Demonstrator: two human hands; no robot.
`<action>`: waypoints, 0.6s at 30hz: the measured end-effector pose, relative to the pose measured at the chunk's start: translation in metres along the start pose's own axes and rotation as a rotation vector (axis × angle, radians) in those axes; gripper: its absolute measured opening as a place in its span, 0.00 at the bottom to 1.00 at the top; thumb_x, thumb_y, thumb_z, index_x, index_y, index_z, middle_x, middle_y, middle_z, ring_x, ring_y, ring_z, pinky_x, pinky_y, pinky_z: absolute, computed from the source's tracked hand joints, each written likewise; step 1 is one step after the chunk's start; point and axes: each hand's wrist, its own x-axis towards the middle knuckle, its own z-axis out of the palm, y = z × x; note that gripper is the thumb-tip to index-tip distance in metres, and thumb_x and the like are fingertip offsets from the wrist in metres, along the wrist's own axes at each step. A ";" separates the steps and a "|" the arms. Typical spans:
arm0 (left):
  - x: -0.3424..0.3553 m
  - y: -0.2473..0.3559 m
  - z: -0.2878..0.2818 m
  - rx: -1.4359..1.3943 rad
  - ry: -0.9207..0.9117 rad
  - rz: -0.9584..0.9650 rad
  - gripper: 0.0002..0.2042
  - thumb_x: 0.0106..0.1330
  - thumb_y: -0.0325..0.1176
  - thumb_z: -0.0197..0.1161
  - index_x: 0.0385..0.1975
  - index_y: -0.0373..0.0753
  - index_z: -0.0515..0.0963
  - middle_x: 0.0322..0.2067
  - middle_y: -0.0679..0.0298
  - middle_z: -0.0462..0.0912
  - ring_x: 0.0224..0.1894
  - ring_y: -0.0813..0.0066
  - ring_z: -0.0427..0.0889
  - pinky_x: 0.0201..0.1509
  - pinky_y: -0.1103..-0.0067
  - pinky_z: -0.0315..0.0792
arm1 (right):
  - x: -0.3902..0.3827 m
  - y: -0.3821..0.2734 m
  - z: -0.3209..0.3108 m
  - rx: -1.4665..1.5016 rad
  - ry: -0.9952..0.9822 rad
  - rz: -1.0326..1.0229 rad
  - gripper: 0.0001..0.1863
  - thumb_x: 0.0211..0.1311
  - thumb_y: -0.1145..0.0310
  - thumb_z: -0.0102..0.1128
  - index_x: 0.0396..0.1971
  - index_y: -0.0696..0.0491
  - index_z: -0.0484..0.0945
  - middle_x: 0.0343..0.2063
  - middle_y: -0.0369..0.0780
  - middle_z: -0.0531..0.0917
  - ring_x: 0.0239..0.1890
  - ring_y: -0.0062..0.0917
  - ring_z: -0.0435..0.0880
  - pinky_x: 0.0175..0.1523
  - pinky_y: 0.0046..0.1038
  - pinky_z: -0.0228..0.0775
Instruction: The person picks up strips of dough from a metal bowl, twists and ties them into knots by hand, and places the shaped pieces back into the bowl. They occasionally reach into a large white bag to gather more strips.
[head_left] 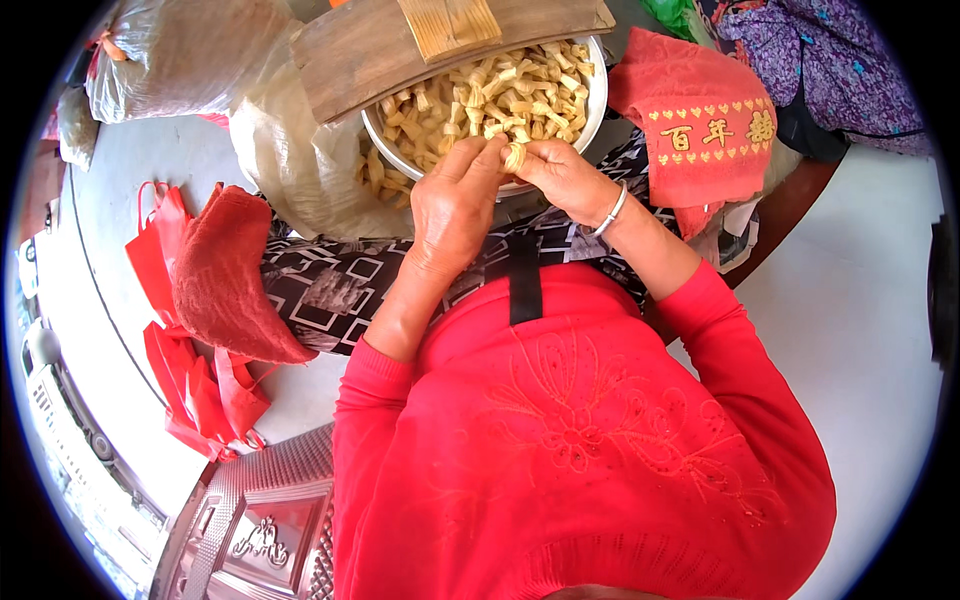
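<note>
Pale floor. Piece, one: yellow, ribbed, above near rim of bowl; left hand and right hand, fingers of both pinching it; long axis untellable, ends covered. Bag: translucent, left of bowl. Bowl: white, round, heaped with yellow knots. Board: wooden, over far rim.

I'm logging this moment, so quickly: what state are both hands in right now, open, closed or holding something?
Left hand: closed, apparently holding a yellow knotted piece.
Right hand: closed, pinching that same piece.
</note>
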 end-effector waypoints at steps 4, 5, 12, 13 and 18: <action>0.010 0.004 -0.008 0.016 -0.027 0.043 0.18 0.60 0.26 0.62 0.51 0.34 0.75 0.44 0.53 0.78 0.38 0.55 0.81 0.41 0.72 0.75 | 0.004 0.002 -0.003 0.579 -0.144 0.138 0.14 0.68 0.65 0.53 0.45 0.58 0.78 0.43 0.37 0.81 0.44 0.20 0.79 0.50 0.25 0.72; 0.011 0.006 -0.010 -0.005 -0.040 0.019 0.18 0.60 0.26 0.62 0.51 0.33 0.74 0.45 0.51 0.78 0.38 0.55 0.81 0.42 0.72 0.75 | 0.006 0.001 -0.001 0.689 -0.167 0.144 0.13 0.67 0.66 0.53 0.45 0.58 0.78 0.43 0.38 0.81 0.45 0.21 0.79 0.50 0.26 0.72; 0.026 0.013 -0.013 -0.203 -0.115 -0.366 0.13 0.63 0.31 0.60 0.44 0.31 0.74 0.40 0.48 0.78 0.38 0.53 0.80 0.41 0.69 0.74 | 0.021 -0.001 0.027 -0.073 0.244 -0.334 0.05 0.56 0.79 0.57 0.31 0.63 0.79 0.43 0.40 0.79 0.42 0.24 0.79 0.45 0.23 0.72; 0.031 0.012 -0.012 -0.170 -0.125 -0.406 0.13 0.63 0.32 0.60 0.43 0.31 0.74 0.39 0.48 0.79 0.38 0.50 0.79 0.42 0.68 0.73 | 0.022 -0.004 0.027 -0.277 0.302 -0.425 0.04 0.55 0.80 0.57 0.30 0.63 0.79 0.42 0.41 0.78 0.41 0.25 0.79 0.44 0.23 0.71; 0.032 -0.015 0.009 -0.666 -0.026 -0.689 0.10 0.68 0.34 0.54 0.37 0.31 0.74 0.22 0.62 0.74 0.21 0.78 0.70 0.25 0.77 0.67 | 0.020 -0.007 0.022 -0.463 0.398 -0.666 0.05 0.55 0.82 0.60 0.33 0.64 0.80 0.45 0.41 0.75 0.45 0.24 0.76 0.48 0.22 0.70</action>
